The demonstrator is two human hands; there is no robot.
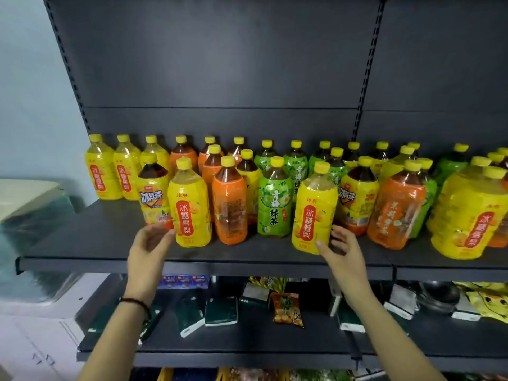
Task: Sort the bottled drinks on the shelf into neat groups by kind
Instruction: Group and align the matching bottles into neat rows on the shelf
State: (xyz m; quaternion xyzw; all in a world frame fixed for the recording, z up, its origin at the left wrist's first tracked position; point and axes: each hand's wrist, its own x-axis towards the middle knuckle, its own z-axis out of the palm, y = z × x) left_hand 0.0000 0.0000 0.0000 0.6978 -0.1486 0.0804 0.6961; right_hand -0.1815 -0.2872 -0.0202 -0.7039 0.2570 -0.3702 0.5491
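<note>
Several bottled drinks with yellow caps stand mixed on a dark shelf (90, 243): yellow pear drinks, orange-labelled teas, green teas and iced black teas. My left hand (149, 243) is open, its fingertips touching the lower left side of a front yellow pear bottle (189, 204). My right hand (339, 248) is open, thumb and fingers against the base of another yellow pear bottle (314, 213). Between them stand an orange-labelled bottle (230, 204) and a green tea bottle (275, 204). An iced black tea bottle (152, 193) sits behind my left hand.
Yellow pear bottles (103, 169) line the back left. More mixed bottles crowd the right, including a large yellow one (467, 215). The lower shelf (247, 350) holds dark packets and an orange snack bag (287, 309). A pale wall lies to the left.
</note>
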